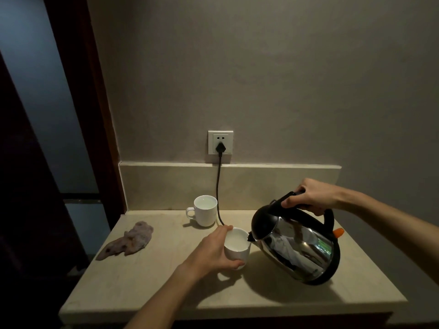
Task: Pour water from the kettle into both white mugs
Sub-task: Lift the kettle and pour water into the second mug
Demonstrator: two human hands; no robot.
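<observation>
Left hand (215, 251) wrapped around near mug (237, 245), lifted just clear of worktop (152, 281); right hand (308, 197) clamped on black handle of kettle (294, 243). Farther left, crumpled cloth (129, 241) lay flat on worktop. Behind, 2nd white mug (204, 210) stood upright near backsplash, handle to left, water inside. Black cord (218, 193) dropped from wall socket (220, 144) past that mug. Kettle tilted left, spout at rim of held mug, steel body off worktop.
</observation>
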